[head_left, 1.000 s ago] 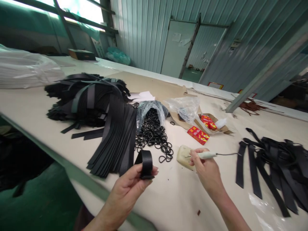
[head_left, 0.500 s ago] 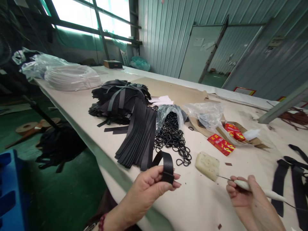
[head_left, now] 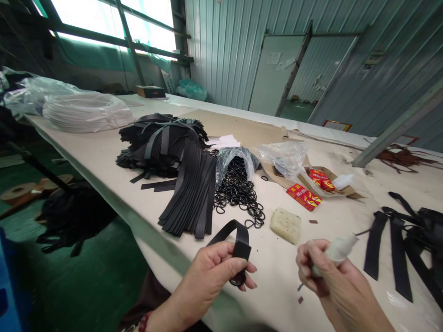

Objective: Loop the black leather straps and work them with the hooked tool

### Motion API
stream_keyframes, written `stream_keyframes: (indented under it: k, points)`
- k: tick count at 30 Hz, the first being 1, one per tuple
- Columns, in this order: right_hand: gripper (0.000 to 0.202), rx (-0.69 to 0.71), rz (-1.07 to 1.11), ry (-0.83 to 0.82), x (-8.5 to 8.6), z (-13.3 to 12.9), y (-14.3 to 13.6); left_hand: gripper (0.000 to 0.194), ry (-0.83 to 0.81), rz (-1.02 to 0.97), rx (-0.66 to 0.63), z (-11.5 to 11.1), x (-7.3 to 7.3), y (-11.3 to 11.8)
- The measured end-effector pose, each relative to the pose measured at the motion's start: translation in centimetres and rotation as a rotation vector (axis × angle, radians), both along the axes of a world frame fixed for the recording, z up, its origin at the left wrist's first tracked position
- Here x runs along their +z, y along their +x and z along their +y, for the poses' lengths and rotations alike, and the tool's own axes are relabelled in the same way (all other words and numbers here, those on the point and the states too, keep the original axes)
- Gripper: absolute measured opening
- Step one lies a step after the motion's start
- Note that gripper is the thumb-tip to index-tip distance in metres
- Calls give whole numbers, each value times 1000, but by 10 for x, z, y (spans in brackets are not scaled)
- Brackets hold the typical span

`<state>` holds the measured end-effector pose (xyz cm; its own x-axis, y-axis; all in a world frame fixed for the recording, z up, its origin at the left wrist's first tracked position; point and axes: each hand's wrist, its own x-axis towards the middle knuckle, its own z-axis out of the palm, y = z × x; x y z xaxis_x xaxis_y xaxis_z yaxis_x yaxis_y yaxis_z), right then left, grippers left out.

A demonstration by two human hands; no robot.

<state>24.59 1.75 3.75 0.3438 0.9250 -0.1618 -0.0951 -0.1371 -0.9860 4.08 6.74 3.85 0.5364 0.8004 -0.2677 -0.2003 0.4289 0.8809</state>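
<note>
My left hand [head_left: 211, 272] is closed around a black strap [head_left: 241, 237], its thumb pressing the strap against the fingers. The strap bends over in a loop above the hand, and a dark ring shows at its lower end, partly hidden by the fingers. To the right, my right hand [head_left: 325, 274] grips an awl-like tool by its white handle [head_left: 341, 249]. A thin dark shaft sticks out at the handle's upper right, and a short tip shows below the fingers. A yellowish wax-like block [head_left: 285, 225] lies between and beyond the hands.
Black strips [head_left: 188, 198] lie stacked beside a clear bag spilling black D-rings [head_left: 238, 184]. Red-and-yellow boxes [head_left: 303, 197], one pair in an open carton, lie farther right. More black straps [head_left: 401, 258] sit at the right. A coil of white cord [head_left: 86, 113] rests at the far left.
My right hand has moved left and turned over, swinging the tool's thin tip away from the block and downward. My left hand keeps the strap, now turned so its ring shows.
</note>
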Motion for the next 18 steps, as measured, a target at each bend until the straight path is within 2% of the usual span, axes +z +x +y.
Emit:
stream_keyframes:
  k: [2,5,8,13,18]
  points:
    - [29,55,-213,-44,3,-5,-12,21,13,30,-22,-1,2,3]
    - [28,55,-474,-5,3,-9,-29,19,29,43,-51,-3,3,8]
    - [20,50,-582,126,-2,-10,-42,15,44,22,-74,-6,4,11]
    - [4,142,-710,317,-7,-9,-47,14,122,-8,-136,-8,1,11]
    - [12,137,-957,510,-6,-17,-49,18,210,-16,-188,-8,1,6]
